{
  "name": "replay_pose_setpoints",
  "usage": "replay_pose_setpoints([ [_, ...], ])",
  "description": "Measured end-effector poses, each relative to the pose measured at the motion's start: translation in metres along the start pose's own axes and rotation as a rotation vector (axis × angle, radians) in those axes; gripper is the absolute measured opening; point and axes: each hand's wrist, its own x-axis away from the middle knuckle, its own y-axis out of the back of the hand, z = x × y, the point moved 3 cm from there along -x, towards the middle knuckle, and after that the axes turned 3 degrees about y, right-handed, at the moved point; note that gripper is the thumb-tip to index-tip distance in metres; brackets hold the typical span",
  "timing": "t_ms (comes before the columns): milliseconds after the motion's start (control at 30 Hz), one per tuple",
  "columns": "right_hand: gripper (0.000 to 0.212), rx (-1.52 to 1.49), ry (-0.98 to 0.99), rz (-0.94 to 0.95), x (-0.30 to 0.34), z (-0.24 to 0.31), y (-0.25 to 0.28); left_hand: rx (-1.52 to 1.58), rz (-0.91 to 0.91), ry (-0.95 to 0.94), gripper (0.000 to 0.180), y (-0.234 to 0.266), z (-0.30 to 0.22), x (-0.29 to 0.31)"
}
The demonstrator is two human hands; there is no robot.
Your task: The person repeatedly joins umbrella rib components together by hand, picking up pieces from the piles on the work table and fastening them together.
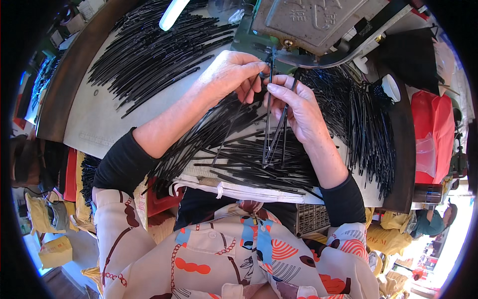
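In front of the machine, my hands meet close together. Long thin black rods, jointed-looking like umbrella ribs, hang from them. My left hand [233, 74] is closed, fingertips pinched on a thin black rod [231, 127] that slants down to the lower left. Thumb and fingers of my right hand [298, 105] close around several thin black rods [282, 127], whose lower ends come together above the table. The upper ends reach the lower part of the machine [304, 22], where my fingers partly hide them. Below both hands lies a loose pile of similar rods [249, 158].
A big heap of black rods [149, 47] covers the table's far left, and another bundle [366, 127] lies at the right. A white lamp tube [173, 14] hangs above. The table [82, 119] has a dark raised rim. A white cup [391, 88] and red bag [432, 134] are right.
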Motion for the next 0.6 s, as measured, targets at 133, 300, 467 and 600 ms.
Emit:
replay_pose_setpoints([
  [133,0.020,-0.010,0.001,0.002,-0.0001,0.0001,-0.0008,-0.003,-0.005,-0.002,0.031,0.0020,0.0018,-0.0007],
  [300,0.019,-0.011,-0.005,-0.005,0.0005,0.0004,0.0004,-0.026,-0.025,-0.015,0.032,-0.0004,-0.0002,0.0011],
  [467,0.019,-0.016,0.007,0.022,-0.0005,-0.0019,-0.0009,-0.040,-0.007,-0.015,0.031,-0.0024,0.0014,0.0004],
  [600,0.019,0.036,0.003,0.008,-0.0013,-0.0006,-0.0008,-0.047,0.009,-0.015,0.032,-0.0018,0.0010,-0.0003],
])
